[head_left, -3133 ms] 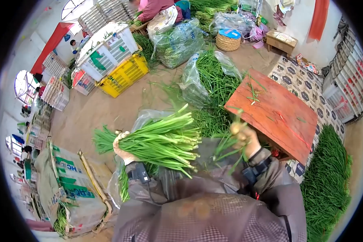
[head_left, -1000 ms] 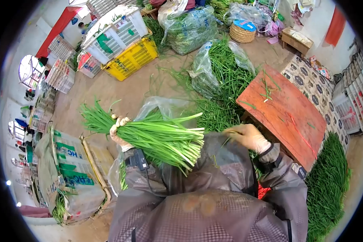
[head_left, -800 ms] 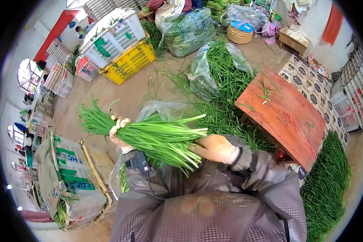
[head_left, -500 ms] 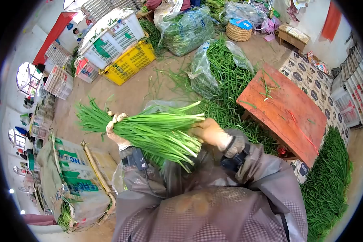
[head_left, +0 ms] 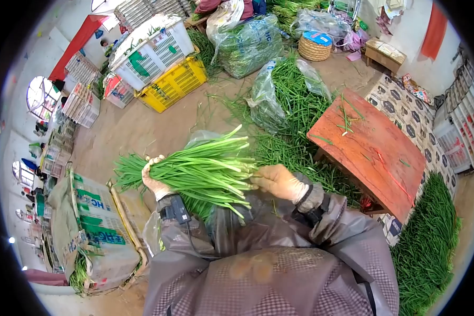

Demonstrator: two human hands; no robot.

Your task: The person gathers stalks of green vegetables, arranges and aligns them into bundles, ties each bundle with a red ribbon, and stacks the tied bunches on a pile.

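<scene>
A thick bunch of garlic chives (head_left: 205, 168) lies across in front of me, green leaf ends to the left and pale stem ends fanned out to the right. My left hand (head_left: 155, 179) is wrapped round its leafy part. At the stem ends, my right hand (head_left: 279, 181) has its fingers pinched together on the tips of a few stems; its fingertips are partly hidden. Both hands look gloved. Under the bunch, more green leaves hang by my lap, covered by a translucent grey apron (head_left: 279, 268).
At right stands a low red table (head_left: 371, 147) with stray leaves and red string. Behind it, chives spill from an open plastic bag (head_left: 266, 102). A large green pile (head_left: 426, 247) lies lower right. Stacked white (head_left: 155, 55) and yellow (head_left: 174, 87) crates stand upper left; a covered crate (head_left: 102, 226) stands lower left.
The bunch's stem ends have shifted slightly left. My left fingers have moved a little right along the leaves. My right hand's fingers have drawn back to the stem tips, more clearly pinched.
</scene>
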